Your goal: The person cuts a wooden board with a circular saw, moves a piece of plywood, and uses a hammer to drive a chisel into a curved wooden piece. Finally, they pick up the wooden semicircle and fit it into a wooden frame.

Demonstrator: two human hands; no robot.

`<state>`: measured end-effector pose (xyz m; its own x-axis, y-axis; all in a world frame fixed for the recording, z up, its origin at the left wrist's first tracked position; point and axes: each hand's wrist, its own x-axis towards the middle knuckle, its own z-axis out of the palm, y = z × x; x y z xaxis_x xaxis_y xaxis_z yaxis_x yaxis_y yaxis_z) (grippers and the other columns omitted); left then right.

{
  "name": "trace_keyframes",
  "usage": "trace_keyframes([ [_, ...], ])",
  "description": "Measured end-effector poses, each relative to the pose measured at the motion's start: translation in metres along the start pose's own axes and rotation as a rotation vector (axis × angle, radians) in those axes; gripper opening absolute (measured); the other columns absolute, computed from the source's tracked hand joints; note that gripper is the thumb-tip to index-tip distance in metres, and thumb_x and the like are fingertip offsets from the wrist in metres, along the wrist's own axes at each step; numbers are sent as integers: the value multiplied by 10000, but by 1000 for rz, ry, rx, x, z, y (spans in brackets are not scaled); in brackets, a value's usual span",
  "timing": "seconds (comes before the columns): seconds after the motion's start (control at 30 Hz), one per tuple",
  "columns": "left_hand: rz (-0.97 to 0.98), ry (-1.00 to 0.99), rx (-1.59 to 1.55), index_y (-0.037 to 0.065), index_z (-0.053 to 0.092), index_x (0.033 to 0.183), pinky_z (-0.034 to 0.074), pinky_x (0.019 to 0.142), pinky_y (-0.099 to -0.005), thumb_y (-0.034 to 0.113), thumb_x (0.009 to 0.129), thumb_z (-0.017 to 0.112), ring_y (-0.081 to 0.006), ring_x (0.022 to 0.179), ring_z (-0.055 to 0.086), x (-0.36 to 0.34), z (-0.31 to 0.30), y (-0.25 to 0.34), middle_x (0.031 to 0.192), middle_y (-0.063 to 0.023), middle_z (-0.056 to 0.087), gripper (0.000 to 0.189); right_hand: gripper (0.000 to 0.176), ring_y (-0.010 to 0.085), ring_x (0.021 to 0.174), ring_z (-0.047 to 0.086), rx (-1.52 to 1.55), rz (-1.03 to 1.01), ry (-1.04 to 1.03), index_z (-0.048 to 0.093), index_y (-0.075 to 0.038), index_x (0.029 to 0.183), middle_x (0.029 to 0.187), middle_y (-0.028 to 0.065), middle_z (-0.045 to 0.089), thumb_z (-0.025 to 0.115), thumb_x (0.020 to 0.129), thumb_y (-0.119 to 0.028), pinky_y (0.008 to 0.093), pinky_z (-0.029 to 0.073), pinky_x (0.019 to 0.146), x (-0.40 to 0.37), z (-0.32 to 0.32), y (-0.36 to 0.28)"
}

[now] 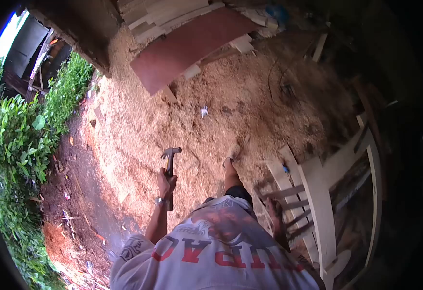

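A claw hammer [171, 159] is held upright in my left hand [166, 183], whose fingers wrap round the handle just below the metal head. On that wrist sits a watch [159, 200]. Lower right, my right hand [273, 210] is beside the slats of a wooden frame [317, 208]; it is dark there, and whether its fingers grip a slat is unclear. Long pale boards and crossing slats make up the frame, which stands at my right side.
Wood shavings [148, 116] cover the ground around my foot [230, 157]. A reddish-brown panel [192, 46] lies over pale planks [177, 12] ahead. A small white object [204, 111] rests on the shavings. Green plants [18, 145] grow along the left, near a dark post [83, 34].
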<state>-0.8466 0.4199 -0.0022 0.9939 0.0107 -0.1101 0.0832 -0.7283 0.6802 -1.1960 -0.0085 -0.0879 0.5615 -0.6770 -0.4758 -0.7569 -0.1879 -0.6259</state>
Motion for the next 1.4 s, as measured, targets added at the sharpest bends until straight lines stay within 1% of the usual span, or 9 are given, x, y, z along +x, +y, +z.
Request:
trace_keyframes([
  [0.27,-162,-41,-71,2,530,950,451,584,-408,173,635,785,-293,606,536,173,64,129,709,-138,582,440,532,268,745,643,144,-48,-12,619,-26,881,718,137,633,667,848,-555,420,471,660,266,10,-226],
  [0.4,43,-9,58,32,473,877,452,569,-442,123,658,736,-361,608,554,280,74,213,697,-178,572,354,564,261,1004,651,103,-125,-57,595,-61,1087,1051,113,680,741,797,-522,392,504,855,415,45,-352],
  [0.47,41,-93,170,31,509,954,475,626,-533,146,682,732,-481,742,610,358,101,223,777,-246,623,370,585,290,950,660,166,-248,-114,589,-49,1076,1006,123,677,756,776,-523,406,512,821,475,64,-419],
  [0.7,281,-94,243,15,535,973,460,631,-552,249,850,652,-466,747,597,636,208,295,785,-236,604,289,596,374,889,646,-33,-573,142,566,-37,1119,936,161,645,762,739,-452,454,523,773,624,127,-671],
  [0.83,183,-92,209,25,546,994,449,713,-554,284,867,656,-483,874,569,729,237,336,908,-279,572,308,717,371,1171,572,68,-307,-301,471,-37,1322,1273,232,563,788,753,-339,451,472,956,645,111,-802],
  [1.03,424,-69,193,26,507,1327,430,827,-539,288,872,686,-448,964,543,791,256,343,1095,-315,527,555,712,394,1216,533,225,-492,-73,374,-7,1429,1337,237,526,691,829,-221,448,437,1013,735,208,-790],
  [1.13,269,-112,145,48,514,1376,424,851,-542,288,896,672,-427,957,547,801,266,348,1073,-270,586,560,654,399,1213,531,123,-647,-2,373,-24,1432,1342,242,521,639,847,-143,457,432,1016,730,187,-804],
  [1.23,394,-190,360,43,612,1271,446,895,-514,248,897,694,-392,1014,580,801,257,374,1068,-230,646,434,642,417,1181,550,72,-704,-26,391,-40,1424,1323,238,536,631,832,-109,462,449,1012,716,157,-808],
  [1.4,435,-213,-209,-18,585,1221,453,939,-428,165,845,756,-270,1080,575,821,292,303,1151,-132,632,452,485,392,1083,598,218,-408,102,524,-19,1287,1177,220,605,633,833,-149,468,488,949,673,134,-691],
])
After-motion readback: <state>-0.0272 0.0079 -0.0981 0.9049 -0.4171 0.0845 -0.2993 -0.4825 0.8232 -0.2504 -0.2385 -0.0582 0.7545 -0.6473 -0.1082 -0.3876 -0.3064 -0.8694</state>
